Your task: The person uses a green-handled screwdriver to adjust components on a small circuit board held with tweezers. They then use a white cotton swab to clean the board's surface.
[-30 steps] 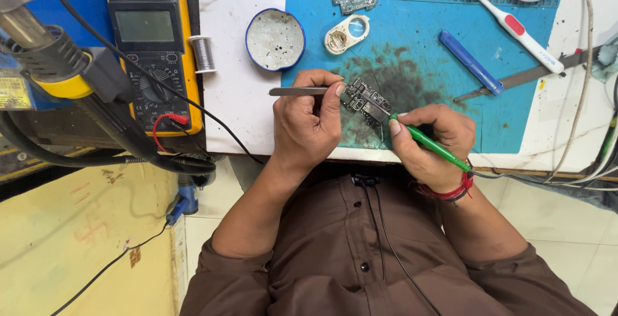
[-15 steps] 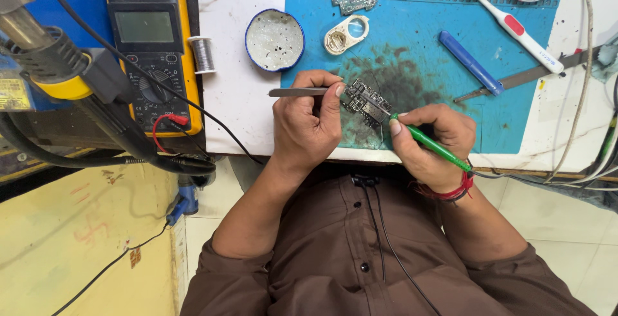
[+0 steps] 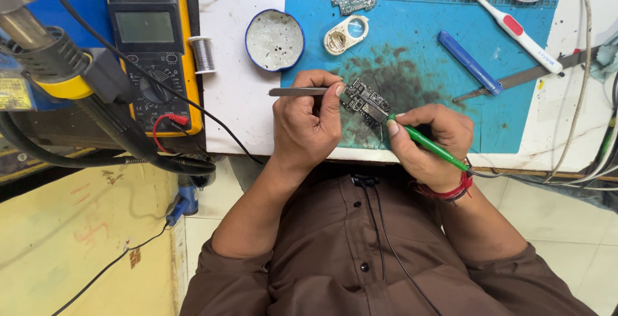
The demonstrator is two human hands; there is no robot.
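A small dark circuit board (image 3: 367, 103) lies on the stained part of the blue work mat (image 3: 412, 52), near the table's front edge. My left hand (image 3: 308, 124) pinches metal tweezers (image 3: 299, 91), whose tips reach the board's left end. My right hand (image 3: 428, 142) grips a green soldering iron (image 3: 425, 141) like a pen, its tip touching the board's right side. A thin cable runs from the iron past my wrist, which wears a red thread band.
A yellow multimeter (image 3: 153, 52) with red and black leads, a solder spool (image 3: 203, 54) and a hot-air gun nozzle (image 3: 45, 58) stand at the left. A round white dish (image 3: 274, 39), white plastic ring piece (image 3: 346, 34), blue tool (image 3: 470, 63), toothbrush (image 3: 515, 29) and spare boards lie behind.
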